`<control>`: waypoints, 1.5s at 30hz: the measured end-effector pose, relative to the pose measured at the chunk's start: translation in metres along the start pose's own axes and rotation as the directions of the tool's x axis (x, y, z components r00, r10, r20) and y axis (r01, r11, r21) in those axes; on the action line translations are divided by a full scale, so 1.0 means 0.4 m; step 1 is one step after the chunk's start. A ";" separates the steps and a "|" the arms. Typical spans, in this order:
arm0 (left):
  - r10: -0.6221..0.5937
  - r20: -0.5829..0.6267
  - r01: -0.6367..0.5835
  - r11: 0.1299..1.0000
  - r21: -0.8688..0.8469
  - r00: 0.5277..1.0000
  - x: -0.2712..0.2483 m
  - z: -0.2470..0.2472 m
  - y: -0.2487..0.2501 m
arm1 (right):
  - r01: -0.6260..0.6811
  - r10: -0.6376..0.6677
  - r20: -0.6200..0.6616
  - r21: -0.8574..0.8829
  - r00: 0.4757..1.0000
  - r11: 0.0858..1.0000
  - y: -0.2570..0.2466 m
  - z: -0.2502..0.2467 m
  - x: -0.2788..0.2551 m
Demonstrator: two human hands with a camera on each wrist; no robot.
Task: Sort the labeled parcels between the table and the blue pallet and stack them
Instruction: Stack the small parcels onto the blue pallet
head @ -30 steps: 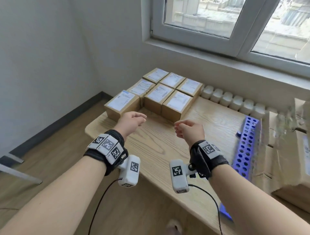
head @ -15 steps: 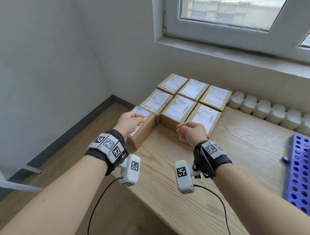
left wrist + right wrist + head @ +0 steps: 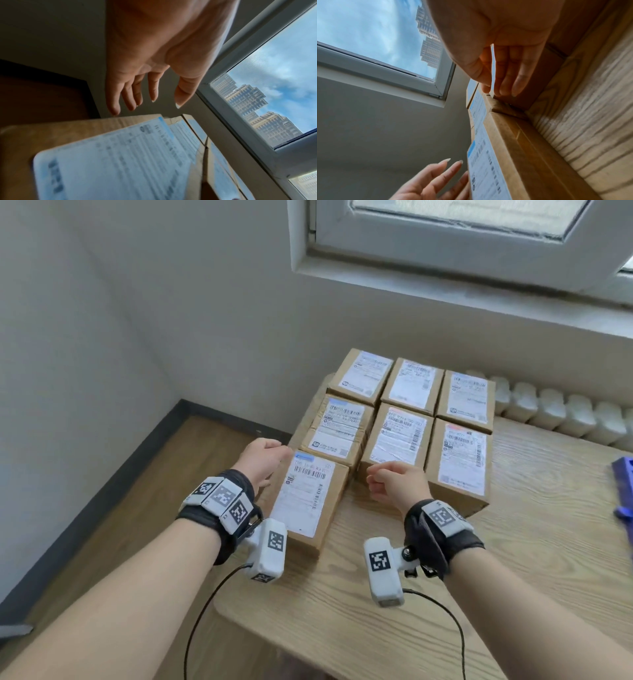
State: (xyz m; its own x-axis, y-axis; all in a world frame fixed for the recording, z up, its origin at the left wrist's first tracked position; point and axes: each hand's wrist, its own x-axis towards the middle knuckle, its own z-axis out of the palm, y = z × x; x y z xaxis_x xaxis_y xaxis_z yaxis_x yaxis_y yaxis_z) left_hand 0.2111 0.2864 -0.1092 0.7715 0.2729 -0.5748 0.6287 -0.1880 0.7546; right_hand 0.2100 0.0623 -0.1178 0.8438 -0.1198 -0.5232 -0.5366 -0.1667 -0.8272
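Several brown parcels with white labels sit packed together at the far left of the wooden table. The nearest parcel stands alone in front of the left column. My left hand hovers at its far left edge, fingers relaxed and holding nothing, above the label. My right hand is on the parcel's right side, in front of the middle parcel. Its fingers point almost straight at a box corner; contact is unclear. The parcel's side runs below them.
A corner of the blue pallet shows at the right edge. A white radiator runs behind the table under the window sill. The table's left edge drops to wooden floor by the wall.
The view has turned left and come closer to the parcels. Both hands moved forward and now flank the nearest parcel; the left hand went from over it to its left side.
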 end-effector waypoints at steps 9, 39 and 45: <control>-0.119 0.331 0.104 0.993 0.062 0.936 0.084 0.002 -0.073 | -0.147 0.150 -0.089 0.041 0.985 0.988 0.073 0.104 0.023; -0.059 0.383 0.027 0.996 0.089 0.922 -0.063 0.030 -0.068 | -0.183 0.185 0.005 0.185 0.983 0.965 0.104 0.044 -0.118; 0.062 0.403 -0.129 0.982 0.141 0.913 -0.212 0.169 -0.010 | -0.094 0.118 -0.067 0.293 0.991 0.952 0.133 -0.136 -0.227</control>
State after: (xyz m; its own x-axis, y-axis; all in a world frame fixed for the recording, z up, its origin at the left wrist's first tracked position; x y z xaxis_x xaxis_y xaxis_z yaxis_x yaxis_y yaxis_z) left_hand 0.1498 0.2001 -0.0849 0.7829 -0.1423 -0.6056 0.5314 -0.3532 0.7700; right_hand 0.1043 0.0112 -0.1030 0.7718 -0.2036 -0.6024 -0.5863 0.1390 -0.7981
